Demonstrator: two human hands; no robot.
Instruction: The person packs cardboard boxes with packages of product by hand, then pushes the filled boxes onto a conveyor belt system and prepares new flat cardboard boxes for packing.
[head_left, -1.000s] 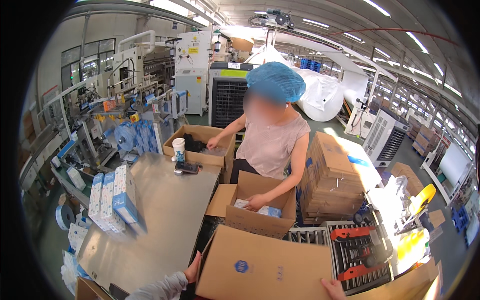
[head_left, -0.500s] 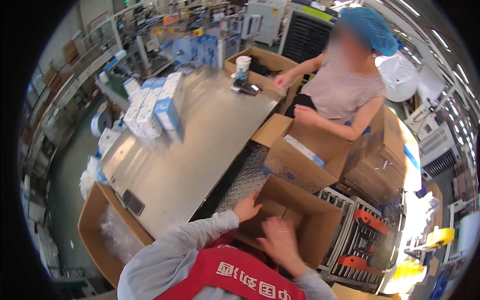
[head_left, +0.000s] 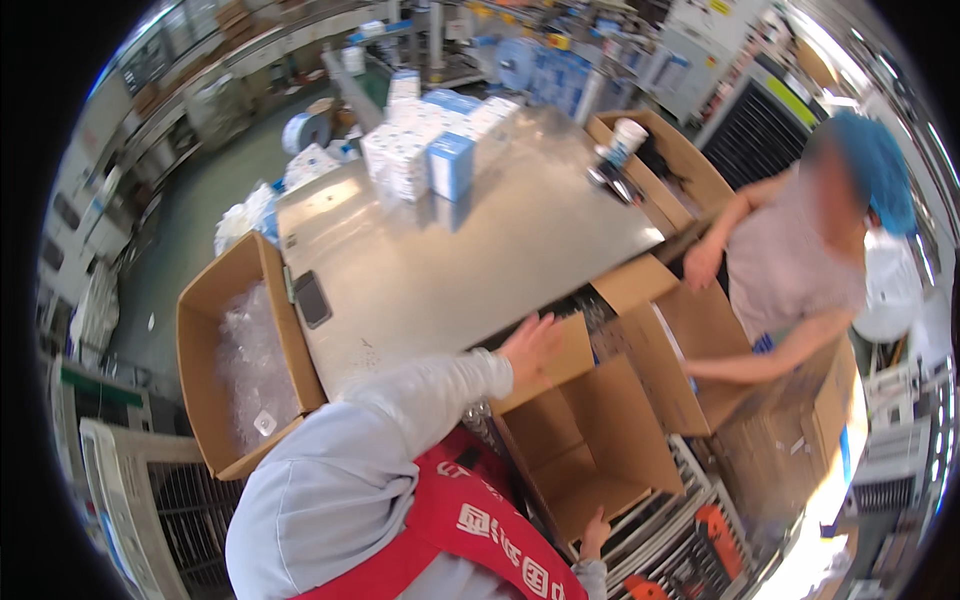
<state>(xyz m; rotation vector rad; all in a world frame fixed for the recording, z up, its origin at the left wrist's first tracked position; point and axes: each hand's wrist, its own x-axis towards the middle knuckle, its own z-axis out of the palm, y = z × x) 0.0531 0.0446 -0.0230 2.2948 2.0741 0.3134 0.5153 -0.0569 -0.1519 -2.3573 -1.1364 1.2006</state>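
An open cardboard box (head_left: 632,420), with nothing visible inside it, stands tilted in the picture in front of me on a roller conveyor. My left hand (head_left: 530,350) is at the box's raised far-left flap (head_left: 568,372), fingers spread and slightly blurred, gripping nothing. At the near right corner of the box is my right hand (head_left: 594,536); one digit points up along the rim and the other fingers are mostly hidden. It appears to grip the edge there.
A metal table (head_left: 440,270) bears a phone (head_left: 312,299), white-and-blue packs (head_left: 410,150) and a cup (head_left: 627,137). A box of clear plastic (head_left: 250,350) stands left. At right, a co-worker in a blue cap (head_left: 872,165) reaches into another box (head_left: 700,345). The roller conveyor (head_left: 690,480) has orange parts.
My view has turned, shifting the scene. My left hand has left the box's rim for its flap, fingers spreading. My right hand has moved from over the opening to the near right corner.
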